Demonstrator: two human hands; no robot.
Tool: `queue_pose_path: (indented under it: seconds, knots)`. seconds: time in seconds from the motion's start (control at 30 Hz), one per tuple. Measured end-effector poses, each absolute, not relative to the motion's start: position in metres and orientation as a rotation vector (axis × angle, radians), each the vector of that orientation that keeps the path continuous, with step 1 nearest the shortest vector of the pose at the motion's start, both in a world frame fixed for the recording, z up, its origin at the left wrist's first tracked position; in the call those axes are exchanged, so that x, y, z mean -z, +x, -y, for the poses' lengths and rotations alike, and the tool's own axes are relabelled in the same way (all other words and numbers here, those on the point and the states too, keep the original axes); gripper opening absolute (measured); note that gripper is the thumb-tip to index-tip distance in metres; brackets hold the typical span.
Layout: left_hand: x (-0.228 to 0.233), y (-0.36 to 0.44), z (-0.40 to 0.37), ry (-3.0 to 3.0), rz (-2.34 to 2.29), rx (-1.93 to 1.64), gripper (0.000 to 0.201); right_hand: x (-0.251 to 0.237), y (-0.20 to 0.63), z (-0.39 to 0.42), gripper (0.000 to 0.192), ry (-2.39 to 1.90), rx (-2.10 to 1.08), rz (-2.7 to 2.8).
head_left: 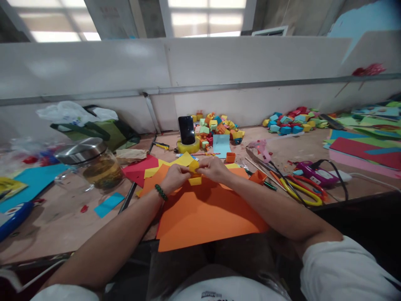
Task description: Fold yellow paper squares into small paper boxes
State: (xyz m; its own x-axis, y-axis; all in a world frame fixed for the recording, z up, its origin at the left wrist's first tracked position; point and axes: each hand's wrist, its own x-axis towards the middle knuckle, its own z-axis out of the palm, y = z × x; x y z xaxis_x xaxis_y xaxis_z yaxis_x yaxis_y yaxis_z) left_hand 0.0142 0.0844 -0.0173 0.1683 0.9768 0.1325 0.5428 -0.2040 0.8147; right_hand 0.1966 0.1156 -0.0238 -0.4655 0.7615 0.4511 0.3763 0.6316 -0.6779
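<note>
Both my hands meet over a large orange paper sheet (213, 213) at the table's front edge. My left hand (176, 177), below a green bead bracelet (161, 192), pinches the left side of a small folded yellow paper piece (194, 171). From the other side my right hand (215, 169) grips the same piece with thumb and fingers. The yellow piece looks partly box-shaped; fingers cover some of it. Yellow paper sheets (184, 159) lie just behind my hands. Small orange paper boxes stand nearby, one behind (230, 157) and one to the right (258, 177).
A phone (187, 129) stands in a yellow tape roll (188, 146). Behind are piles of small paper boxes (216, 125). At right lie a pink glue gun (261, 148), yellow-handled scissors (302, 194) and a purple device (316, 173). A glass teapot (102, 169) stands at left.
</note>
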Motion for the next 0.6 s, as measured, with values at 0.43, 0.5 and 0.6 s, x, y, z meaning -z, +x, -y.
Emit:
queue_pose_path:
  seconds: [0.43,0.5,0.6]
  knots:
    - [0.018,0.019,-0.077,2.249,-1.460,-0.992,0.026,0.025,0.203,-0.133,0.034,-0.826,-1.248,1.901]
    - [0.019,0.020,-0.077,2.251,-1.515,-0.980,0.028,0.028,0.203,-0.134,0.031,-0.817,-1.237,1.948]
    - [0.022,0.019,-0.078,2.220,-1.542,-0.961,0.026,0.028,0.202,-0.134,0.025,-0.857,-1.180,2.010]
